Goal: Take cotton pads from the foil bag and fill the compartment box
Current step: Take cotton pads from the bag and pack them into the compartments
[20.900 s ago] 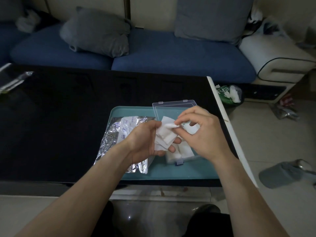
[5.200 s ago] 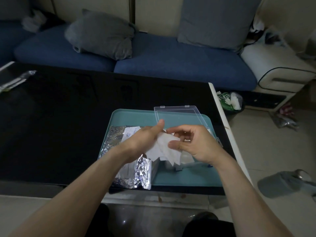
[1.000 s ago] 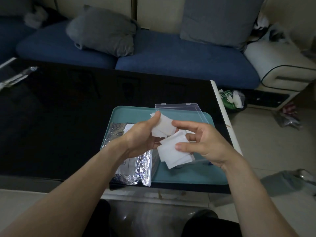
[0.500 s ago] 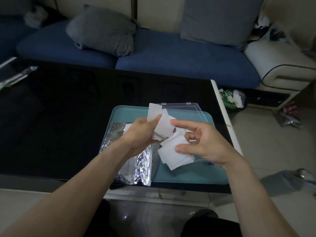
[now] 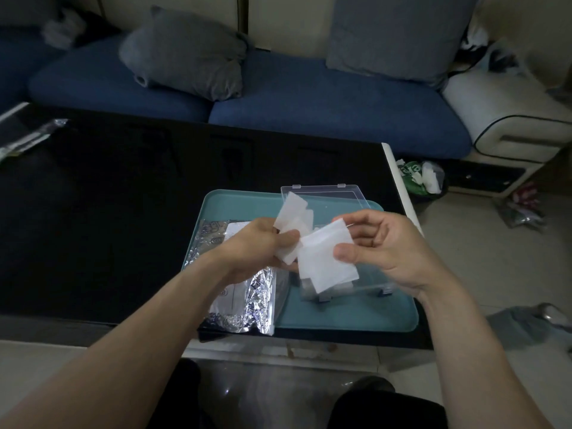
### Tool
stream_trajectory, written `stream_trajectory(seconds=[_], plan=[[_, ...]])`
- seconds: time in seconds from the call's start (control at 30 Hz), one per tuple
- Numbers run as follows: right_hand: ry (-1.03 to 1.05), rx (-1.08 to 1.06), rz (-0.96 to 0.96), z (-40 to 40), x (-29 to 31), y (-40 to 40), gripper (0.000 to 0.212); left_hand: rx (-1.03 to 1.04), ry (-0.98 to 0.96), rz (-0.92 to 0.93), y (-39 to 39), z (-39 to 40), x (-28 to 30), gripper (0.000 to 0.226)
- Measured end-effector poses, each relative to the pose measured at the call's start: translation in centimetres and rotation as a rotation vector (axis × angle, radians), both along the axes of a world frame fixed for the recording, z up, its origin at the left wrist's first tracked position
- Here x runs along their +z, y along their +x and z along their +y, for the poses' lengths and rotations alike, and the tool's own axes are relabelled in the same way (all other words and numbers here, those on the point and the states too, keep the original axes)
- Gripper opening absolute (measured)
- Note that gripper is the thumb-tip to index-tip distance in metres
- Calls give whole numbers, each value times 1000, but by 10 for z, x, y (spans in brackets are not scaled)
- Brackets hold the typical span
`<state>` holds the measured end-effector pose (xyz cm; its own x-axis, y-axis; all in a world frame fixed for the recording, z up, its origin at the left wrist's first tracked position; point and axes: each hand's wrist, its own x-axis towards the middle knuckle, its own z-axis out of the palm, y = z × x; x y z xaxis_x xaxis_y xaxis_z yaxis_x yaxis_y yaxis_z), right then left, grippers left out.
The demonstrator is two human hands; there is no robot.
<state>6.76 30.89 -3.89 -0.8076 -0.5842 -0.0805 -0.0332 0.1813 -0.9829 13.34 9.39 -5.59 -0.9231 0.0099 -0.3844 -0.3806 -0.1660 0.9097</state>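
Both hands are busy above the teal tray [image 5: 340, 317]: the left hand [image 5: 257, 246] pinches a small fan of cotton pads [image 5: 292, 222], and the right hand [image 5: 387, 246] holds a thicker stack of pads [image 5: 325, 258] between thumb and curled fingers, the two bundles nearly touching. Below them the clear compartment box [image 5: 368, 281] sits on the tray with its lid [image 5: 328, 195] thrown back; the pads and hands hide most of its inside, so how full it is cannot be told. Beside it lies the foil bag [image 5: 247, 292], crumpled, its near end past the counter [image 5: 108, 212] edge. Judging by this, pads are out and being sorted, with placing into compartments not finished.
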Motion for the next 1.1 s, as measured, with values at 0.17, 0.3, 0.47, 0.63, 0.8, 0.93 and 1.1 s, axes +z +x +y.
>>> stream_trajectory(seconds=[0.17,0.3,0.47,0.63,0.8,0.93,1.1], plan=[[90,-47,59,-16,-6,7,41,-315,254,-79,2,8,0,44],[167,-198,305,-28,-13,10,20,-349,249,8,1,8,-3,50],[181,-230,384,-29,-11,10,22,-314,144,76,4,6,-5,19],[268,121,215,-22,-8,14,106,-313,228,47,4,5,-3,32],[225,181,289,-31,-11,22,88,-365,466,-34,7,3,4,30],[0,105,177,-31,-13,15,58,-400,360,-14,4,-1,-4,33],[-252,32,-71,-32,-11,11,33,-495,334,15,4,-2,-5,32]])
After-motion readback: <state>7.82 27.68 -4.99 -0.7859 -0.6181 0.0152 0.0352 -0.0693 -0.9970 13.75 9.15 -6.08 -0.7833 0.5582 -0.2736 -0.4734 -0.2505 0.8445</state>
